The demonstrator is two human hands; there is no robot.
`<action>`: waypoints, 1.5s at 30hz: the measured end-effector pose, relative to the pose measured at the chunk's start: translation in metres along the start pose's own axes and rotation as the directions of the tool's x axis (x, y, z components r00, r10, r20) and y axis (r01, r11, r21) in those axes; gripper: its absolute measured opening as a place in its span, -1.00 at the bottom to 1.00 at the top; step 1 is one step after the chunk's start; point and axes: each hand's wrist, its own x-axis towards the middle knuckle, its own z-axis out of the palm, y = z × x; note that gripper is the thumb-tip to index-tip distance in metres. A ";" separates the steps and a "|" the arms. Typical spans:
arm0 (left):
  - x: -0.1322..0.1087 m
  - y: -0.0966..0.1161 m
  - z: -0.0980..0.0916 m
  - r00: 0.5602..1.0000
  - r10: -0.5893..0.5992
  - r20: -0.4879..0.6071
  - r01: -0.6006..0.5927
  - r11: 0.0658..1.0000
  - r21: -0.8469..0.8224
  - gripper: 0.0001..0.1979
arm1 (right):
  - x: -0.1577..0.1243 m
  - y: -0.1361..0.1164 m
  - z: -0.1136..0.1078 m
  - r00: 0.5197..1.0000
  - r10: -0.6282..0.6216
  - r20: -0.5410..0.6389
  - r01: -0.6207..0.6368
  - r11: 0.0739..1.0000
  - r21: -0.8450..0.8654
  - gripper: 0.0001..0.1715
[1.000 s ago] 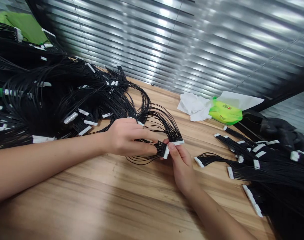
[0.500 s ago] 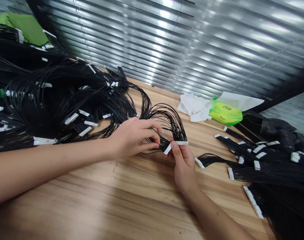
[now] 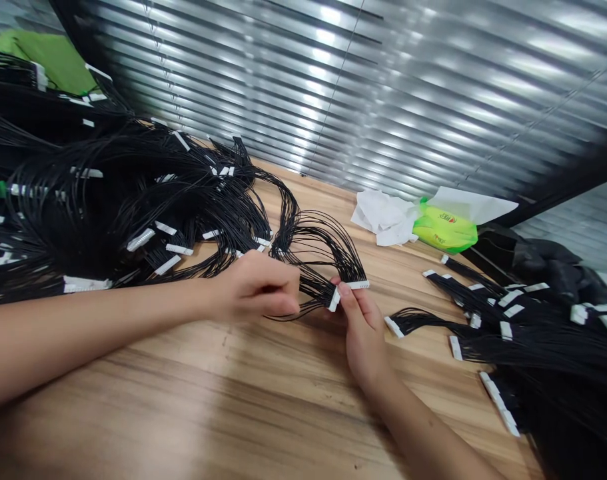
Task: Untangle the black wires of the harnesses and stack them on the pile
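My right hand point(image 3: 366, 333) pinches two white connectors between thumb and fingers, one lying crosswise point(image 3: 357, 285) and one tilted downward point(image 3: 334, 299). Thin black wires point(image 3: 328, 233) run from both connectors and curve left toward a large pile. Left of the connectors, my left hand point(image 3: 258, 287) has its fingers curled together beside the wires. Whether it grips any wire is hidden by the fingers.
A big heap of black wires point(image 3: 183, 187) with white connectors covers the left side. More harnesses point(image 3: 528, 353) lie at the right. White tissues point(image 3: 386, 217) and a green packet point(image 3: 446, 230) sit near the metal blinds point(image 3: 283, 80) at the back.
My left hand has moved slightly left, away from the connectors, and its spread fingers have closed. My right hand keeps its hold on both connectors.
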 end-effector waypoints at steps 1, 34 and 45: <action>0.001 0.001 -0.001 0.996 -0.082 -0.041 0.082 0.997 -0.006 -0.58 | 0.000 0.001 -0.001 1.000 0.013 -0.001 -0.013 1.000 0.022 -0.58; 0.011 -0.005 -0.011 0.985 -0.130 -0.117 0.170 0.546 0.821 -0.78 | -0.002 0.001 -0.003 0.996 -0.035 0.077 0.038 0.998 -0.046 -0.63; 0.011 -0.009 -0.006 0.963 -0.246 -0.109 0.269 0.886 0.378 -0.83 | -0.001 0.000 -0.006 0.967 0.071 0.245 -0.070 0.997 -0.015 -0.61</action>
